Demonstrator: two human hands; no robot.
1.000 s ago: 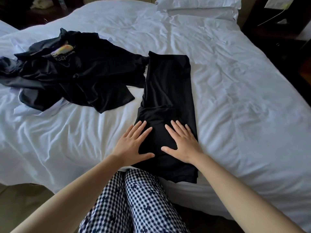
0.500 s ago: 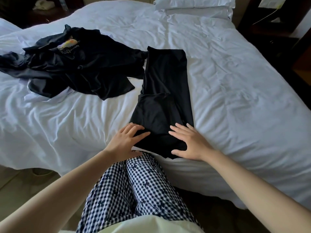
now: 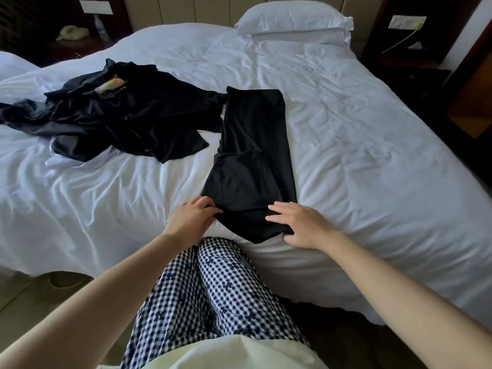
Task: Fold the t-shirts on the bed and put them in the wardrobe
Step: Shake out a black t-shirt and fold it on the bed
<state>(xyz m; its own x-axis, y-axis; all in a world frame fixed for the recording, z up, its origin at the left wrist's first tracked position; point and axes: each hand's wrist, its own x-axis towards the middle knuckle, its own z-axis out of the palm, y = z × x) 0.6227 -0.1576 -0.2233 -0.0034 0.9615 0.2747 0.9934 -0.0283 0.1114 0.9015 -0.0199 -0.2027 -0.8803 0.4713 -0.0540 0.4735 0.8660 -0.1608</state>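
Pinching the near-left corner of the folded black t-shirt (image 3: 253, 155) with the left hand (image 3: 190, 222); clasping the near-right corner with the right hand (image 3: 300, 225), thumb tucked under. Stretched lengthwise on the bed (image 3: 372, 155), running straight away, equally near both hands. Touching its far-left corner: heap of unfolded dark shirts (image 3: 127, 121). No obstruction along the strip.

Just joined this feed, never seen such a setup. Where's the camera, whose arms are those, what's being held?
No machine here: a person works bare-handed. The one camera sits on their head, looking forward and down, so the arms at the bottom are theirs. A white bed fills the view. On it lies a long, part-folded black shirt, with a heap of unfolded dark clothes to its left. The left hand and right hand each grip a near corner of the shirt. A pillow lies at the far end.
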